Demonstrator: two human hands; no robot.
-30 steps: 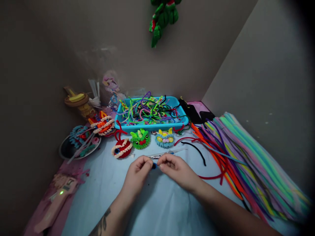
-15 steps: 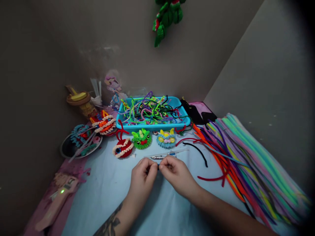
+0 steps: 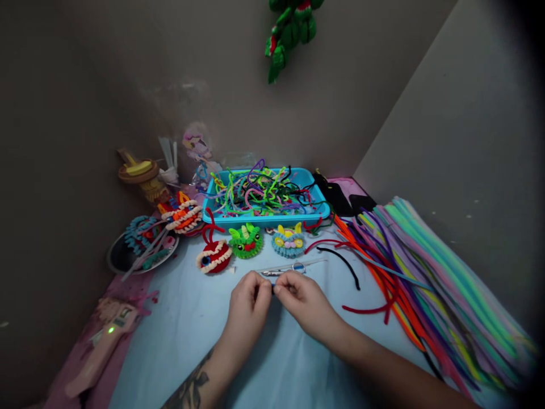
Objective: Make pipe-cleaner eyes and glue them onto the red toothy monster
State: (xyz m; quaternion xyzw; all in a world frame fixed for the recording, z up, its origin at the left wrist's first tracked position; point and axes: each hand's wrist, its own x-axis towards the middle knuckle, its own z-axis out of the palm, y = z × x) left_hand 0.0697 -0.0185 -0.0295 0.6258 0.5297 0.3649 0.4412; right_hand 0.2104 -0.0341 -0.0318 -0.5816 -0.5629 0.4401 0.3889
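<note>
My left hand (image 3: 248, 304) and my right hand (image 3: 305, 300) meet over the front of the table, thumbs pinched against fingers. Between the fingertips shows a small dark blue piece (image 3: 273, 289); most of it is hidden, so its kind is unclear. Just beyond the fingers lie scissors (image 3: 297, 267). Farther back sit a green fuzzy animal head (image 3: 247, 241), a light blue one with yellow ears (image 3: 288, 241), and a red round one (image 3: 214, 257) with a cream edge and one dark eye.
A blue tray (image 3: 266, 218) full of pipe cleaner scraps stands at the back. Long pipe cleaners (image 3: 443, 272) cover the right side, with a black piece (image 3: 340, 264) nearby. At left are a metal bowl (image 3: 117, 253) and a pink glue gun (image 3: 100, 355) with a green light.
Both hands keep nearly the same pinching pose around the dark blue piece. The view has shifted very slightly; the things on the table stay where they were.
</note>
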